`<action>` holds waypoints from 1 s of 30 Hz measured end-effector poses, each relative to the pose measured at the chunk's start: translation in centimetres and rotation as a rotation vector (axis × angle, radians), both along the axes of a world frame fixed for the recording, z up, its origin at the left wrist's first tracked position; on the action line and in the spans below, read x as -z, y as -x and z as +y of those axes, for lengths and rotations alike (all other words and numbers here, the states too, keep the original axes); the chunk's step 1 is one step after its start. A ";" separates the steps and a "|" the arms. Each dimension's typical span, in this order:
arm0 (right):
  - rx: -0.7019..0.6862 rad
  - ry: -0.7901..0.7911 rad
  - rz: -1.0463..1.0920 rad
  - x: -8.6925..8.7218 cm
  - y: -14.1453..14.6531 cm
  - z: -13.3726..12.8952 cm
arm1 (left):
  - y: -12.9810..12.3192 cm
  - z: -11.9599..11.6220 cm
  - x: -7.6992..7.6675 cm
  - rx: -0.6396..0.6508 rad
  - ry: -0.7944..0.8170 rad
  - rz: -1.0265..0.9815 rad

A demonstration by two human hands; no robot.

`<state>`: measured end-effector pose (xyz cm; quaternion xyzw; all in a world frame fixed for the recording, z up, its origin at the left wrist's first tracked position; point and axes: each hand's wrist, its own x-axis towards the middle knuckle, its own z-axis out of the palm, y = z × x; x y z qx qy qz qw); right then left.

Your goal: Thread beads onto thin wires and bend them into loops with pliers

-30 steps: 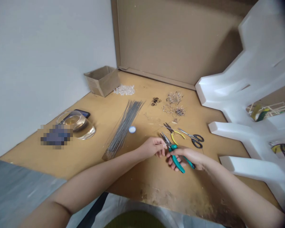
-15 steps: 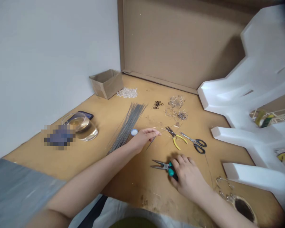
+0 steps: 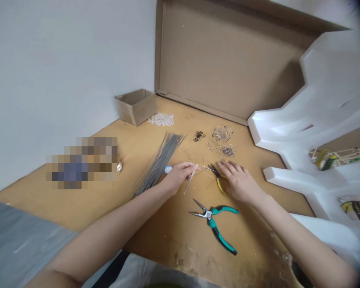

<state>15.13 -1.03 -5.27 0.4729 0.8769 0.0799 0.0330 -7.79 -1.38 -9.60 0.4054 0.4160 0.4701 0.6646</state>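
Observation:
Thumb and fingers of my left hand (image 3: 180,175) are pinched on thin wire (image 3: 188,185) near the middle of the table. My right hand (image 3: 238,180) lies over the yellow-handled pliers (image 3: 219,185), hiding part of them and the scissors' place; its fingers are close together, and what they grip cannot be made out. Teal-handled long-nose pliers (image 3: 209,215) lie with spread handles nearer my body. A bundle of grey wires (image 3: 160,164) rests left of my left hand, beside a small round white-and-blue item (image 3: 168,169).
Behind are a cardboard box (image 3: 136,109), clear beads (image 3: 161,119), black rings (image 3: 199,136) and tangled wire pieces (image 3: 223,134). White foam (image 3: 276,132) borders the right side. A blurred-out area covers things at left.
My right hand has left the teal pliers, which now lie spread open, and has moved up over the yellow pliers. My left hand keeps its pinch on the wire.

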 end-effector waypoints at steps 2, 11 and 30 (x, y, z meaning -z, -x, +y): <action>-0.014 0.095 -0.063 0.4 0.4 2.0 | 0.0 0.1 0.1 0.000 0.001 0.004; -0.040 0.211 -0.262 -0.2 2.8 5.0 | 0.2 0.4 0.2 -0.005 0.001 0.010; 0.100 0.090 -0.019 -5.3 1.2 4.6 | 0.4 0.5 0.1 -0.022 -0.010 0.006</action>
